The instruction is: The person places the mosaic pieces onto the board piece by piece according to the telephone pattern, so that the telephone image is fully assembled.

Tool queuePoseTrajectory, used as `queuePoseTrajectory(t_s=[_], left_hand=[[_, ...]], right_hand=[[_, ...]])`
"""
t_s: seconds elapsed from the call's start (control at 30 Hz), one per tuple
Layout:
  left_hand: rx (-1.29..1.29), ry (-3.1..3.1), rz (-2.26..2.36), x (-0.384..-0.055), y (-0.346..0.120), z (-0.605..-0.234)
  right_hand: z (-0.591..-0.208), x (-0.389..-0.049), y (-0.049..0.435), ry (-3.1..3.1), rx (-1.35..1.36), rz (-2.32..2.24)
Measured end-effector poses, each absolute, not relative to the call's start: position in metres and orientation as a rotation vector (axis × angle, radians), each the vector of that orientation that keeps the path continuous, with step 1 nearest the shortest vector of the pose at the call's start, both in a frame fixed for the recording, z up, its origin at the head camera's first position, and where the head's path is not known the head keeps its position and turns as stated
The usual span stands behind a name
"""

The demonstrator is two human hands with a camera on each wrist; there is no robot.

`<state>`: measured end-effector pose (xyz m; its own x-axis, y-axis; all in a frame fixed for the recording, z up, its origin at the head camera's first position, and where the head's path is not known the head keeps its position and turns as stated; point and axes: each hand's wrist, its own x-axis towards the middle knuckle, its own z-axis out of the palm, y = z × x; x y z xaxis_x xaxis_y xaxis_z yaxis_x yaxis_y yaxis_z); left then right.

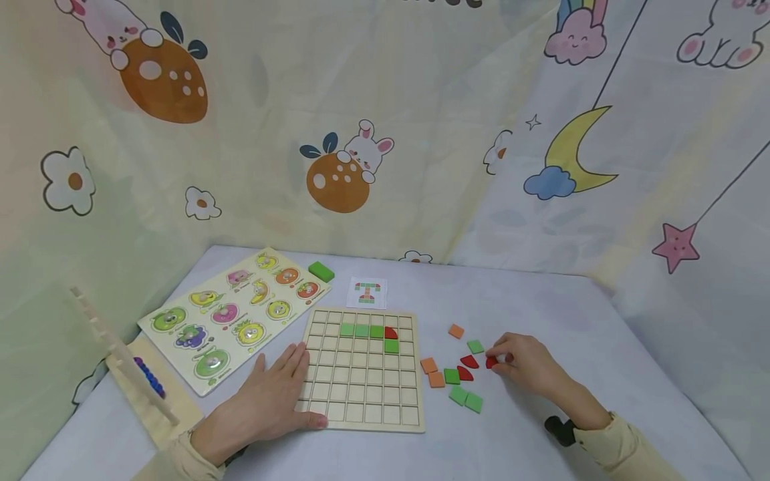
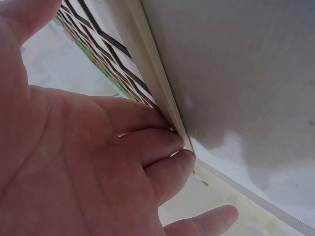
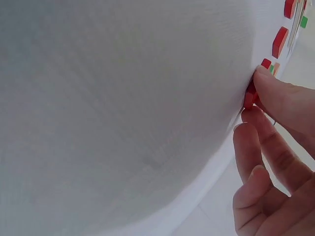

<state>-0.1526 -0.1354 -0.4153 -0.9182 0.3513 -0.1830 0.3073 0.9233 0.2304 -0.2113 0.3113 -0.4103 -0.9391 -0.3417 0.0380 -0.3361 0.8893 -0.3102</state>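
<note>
A wooden grid board lies flat on the table. Along its upper rows sit green square tiles and one red quarter-circle tile. My left hand rests at the board's left edge, its fingers fairly straight and the thumb on the lower corner. To the right of the board, my right hand pinches another red quarter-circle piece between thumb and fingertip, at the tabletop. Nearby lie two loose red pieces, several green squares and orange squares.
Behind the board stands a small pattern card with a T shape. A fruit puzzle board lies at the left, beside a wooden stand with blue beads. A green block is at the back. Printed cloth hangs behind the table.
</note>
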Motion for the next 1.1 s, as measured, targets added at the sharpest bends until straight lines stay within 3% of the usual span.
queuePoseTrajectory(t_s=[0.6,1.1], left_hand=[[0.498,2.865,0.311,-0.152,-0.135,-0.414],[0.494,2.860,0.292,-0.152,-0.136,-0.416]], right_hand=[[-0.400,-0.208,0.300,2.999,-0.559,-0.490],[-0.392,-0.208,0.192,2.966,-0.871,-0.529]])
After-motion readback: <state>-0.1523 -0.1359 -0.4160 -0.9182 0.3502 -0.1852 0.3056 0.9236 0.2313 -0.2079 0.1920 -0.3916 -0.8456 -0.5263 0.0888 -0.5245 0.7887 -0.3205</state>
